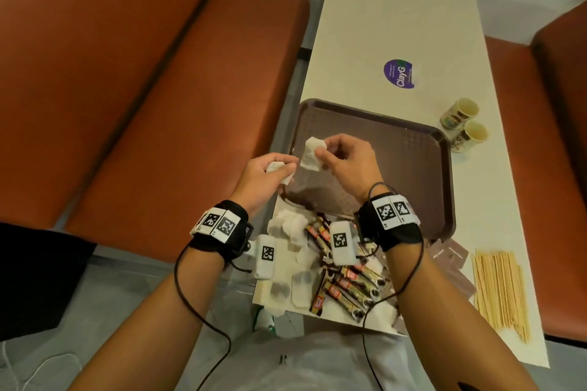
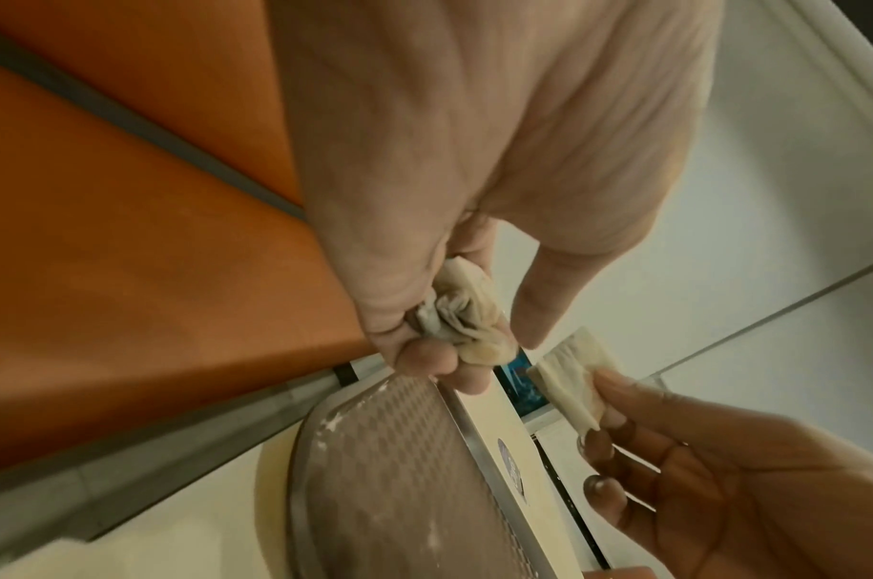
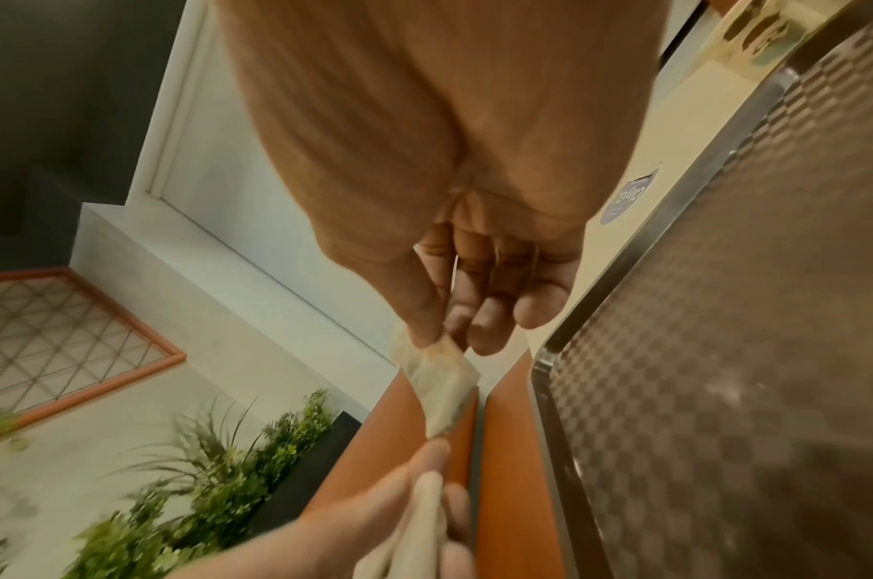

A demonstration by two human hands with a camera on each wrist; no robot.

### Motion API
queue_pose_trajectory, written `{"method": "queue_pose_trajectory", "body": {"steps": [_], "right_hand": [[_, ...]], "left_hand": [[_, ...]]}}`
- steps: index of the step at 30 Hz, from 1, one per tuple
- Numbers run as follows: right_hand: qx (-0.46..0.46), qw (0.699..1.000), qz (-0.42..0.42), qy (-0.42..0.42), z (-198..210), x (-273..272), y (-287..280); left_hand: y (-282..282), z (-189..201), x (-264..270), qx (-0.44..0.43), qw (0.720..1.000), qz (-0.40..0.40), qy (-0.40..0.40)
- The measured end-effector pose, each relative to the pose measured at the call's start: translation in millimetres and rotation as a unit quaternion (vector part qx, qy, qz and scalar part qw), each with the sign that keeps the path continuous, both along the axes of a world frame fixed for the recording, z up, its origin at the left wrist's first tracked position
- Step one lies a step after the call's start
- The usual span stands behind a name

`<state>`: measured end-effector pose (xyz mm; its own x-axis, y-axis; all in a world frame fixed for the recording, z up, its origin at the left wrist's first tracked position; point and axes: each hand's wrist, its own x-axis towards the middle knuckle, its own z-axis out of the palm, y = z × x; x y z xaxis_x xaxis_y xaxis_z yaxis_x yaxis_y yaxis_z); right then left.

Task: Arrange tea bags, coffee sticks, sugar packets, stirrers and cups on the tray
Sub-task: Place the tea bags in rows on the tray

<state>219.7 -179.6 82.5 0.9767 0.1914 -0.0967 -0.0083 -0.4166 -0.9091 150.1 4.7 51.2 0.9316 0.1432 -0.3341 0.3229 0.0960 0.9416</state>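
Observation:
Both hands hover over the left part of the brown tray [image 1: 409,149]. My right hand [image 1: 327,154] pinches a white tea bag [image 1: 313,154] between thumb and forefinger; the same tea bag [image 3: 441,386] hangs from the fingertips in the right wrist view. My left hand [image 1: 278,167] holds crumpled tea bags [image 1: 281,171] bunched in its curled fingers, seen as tea bags [image 2: 461,317] in the left wrist view. On the table near me lie more tea bags [image 1: 290,227], coffee sticks [image 1: 352,284], dark sugar packets [image 1: 451,255] and wooden stirrers [image 1: 500,289]. Two paper cups [image 1: 465,124] stand right of the tray.
The narrow cream table [image 1: 397,16] runs away from me, with a round purple sticker [image 1: 398,73] beyond the tray. Orange benches [image 1: 127,79] flank it on both sides. The tray's left rim overhangs the table's left edge slightly.

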Motion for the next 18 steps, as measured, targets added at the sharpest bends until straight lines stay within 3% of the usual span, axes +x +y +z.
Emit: {"method": "queue_pose_trajectory", "body": {"steps": [3, 10, 18], "right_hand": [[0.013, 0.999, -0.033, 0.012, -8, 43, -2], [-0.062, 0.995, -0.056, 0.051, -56, 139, 10], [-0.147, 0.985, -0.022, 0.088, -89, 188, 36]], "left_hand": [[2, -5, 20, -0.001, 0.999, 0.024, 0.028], [10, -21, 59, 0.016, 0.996, 0.069, 0.048], [7, -24, 67, -0.035, 0.991, 0.104, 0.081]]}}
